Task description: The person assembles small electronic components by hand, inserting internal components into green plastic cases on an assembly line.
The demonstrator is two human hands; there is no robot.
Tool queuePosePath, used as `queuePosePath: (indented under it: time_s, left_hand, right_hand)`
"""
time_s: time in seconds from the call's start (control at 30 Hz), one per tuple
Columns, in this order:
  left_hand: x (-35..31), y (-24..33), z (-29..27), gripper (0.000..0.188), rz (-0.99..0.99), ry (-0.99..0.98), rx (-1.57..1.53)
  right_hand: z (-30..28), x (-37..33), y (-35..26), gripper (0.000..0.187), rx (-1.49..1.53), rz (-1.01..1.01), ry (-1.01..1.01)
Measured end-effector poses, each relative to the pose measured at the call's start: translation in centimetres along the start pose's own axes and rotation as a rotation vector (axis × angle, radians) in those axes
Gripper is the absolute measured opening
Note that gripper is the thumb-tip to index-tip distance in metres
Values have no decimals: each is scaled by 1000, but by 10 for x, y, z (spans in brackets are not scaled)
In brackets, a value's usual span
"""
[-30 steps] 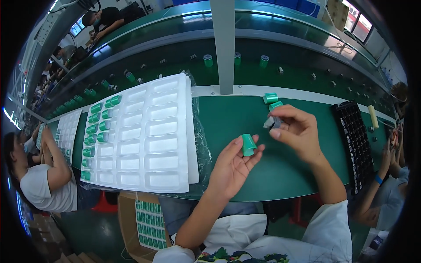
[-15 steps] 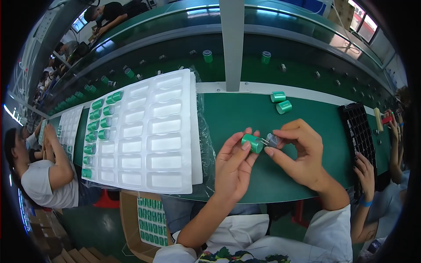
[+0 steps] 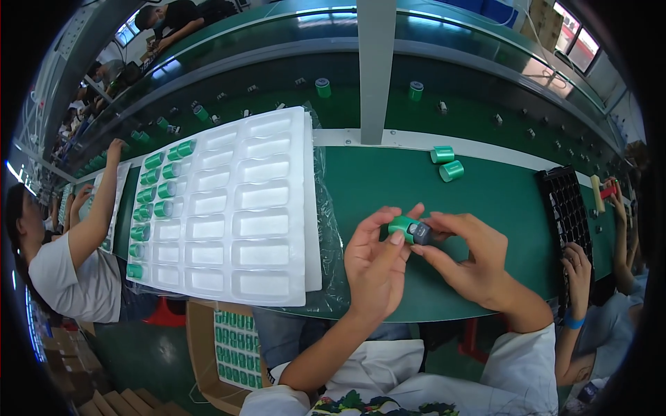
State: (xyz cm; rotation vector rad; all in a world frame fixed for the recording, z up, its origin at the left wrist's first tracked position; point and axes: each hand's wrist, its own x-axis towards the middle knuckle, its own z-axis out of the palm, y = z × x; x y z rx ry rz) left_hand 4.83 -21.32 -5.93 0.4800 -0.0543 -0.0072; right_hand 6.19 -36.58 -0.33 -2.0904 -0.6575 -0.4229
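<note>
My left hand [image 3: 376, 269] is closed around a shiny green cylinder [image 3: 399, 224], with the thumb along its near side. A small dark grey part [image 3: 421, 234] is pinched between the thumb and fingers of my right hand [image 3: 477, 258]. This grey part meets the right end of the cylinder; how far it sits inside I cannot tell. Both hands are above the green tabletop [image 3: 485, 197]. Beyond them lie two more green cylinders [image 3: 442, 154], side by side. To the left, a white plastic tray [image 3: 303, 208] holds several green cylinders in its left columns.
A grey post [image 3: 377, 69] rises behind the table, before a conveyor belt [image 3: 485, 104] carrying green cylinders and small parts. At right is a black gridded tray [image 3: 560, 201] with a co-worker's hand [image 3: 576, 267]. Another person [image 3: 76, 270] sits left. A box [image 3: 201, 350] stands below.
The grey part, held apart from the cylinder with its thin prongs showing, now meets the cylinder's end. My right hand has moved slightly closer to my left. The left co-worker's arm has risen toward the conveyor.
</note>
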Motion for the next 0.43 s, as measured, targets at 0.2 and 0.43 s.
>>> queuePosePath:
  time_s: [0.2, 0.43]
  left_hand:
    - [0, -1, -2, 31, 22, -53, 39]
    - [-2, -5, 0, 75, -86, -246, 488]
  right_hand:
    - [1, 1, 1, 46, -126, -157, -20]
    - [6, -5, 15, 41, -181, -417, 14]
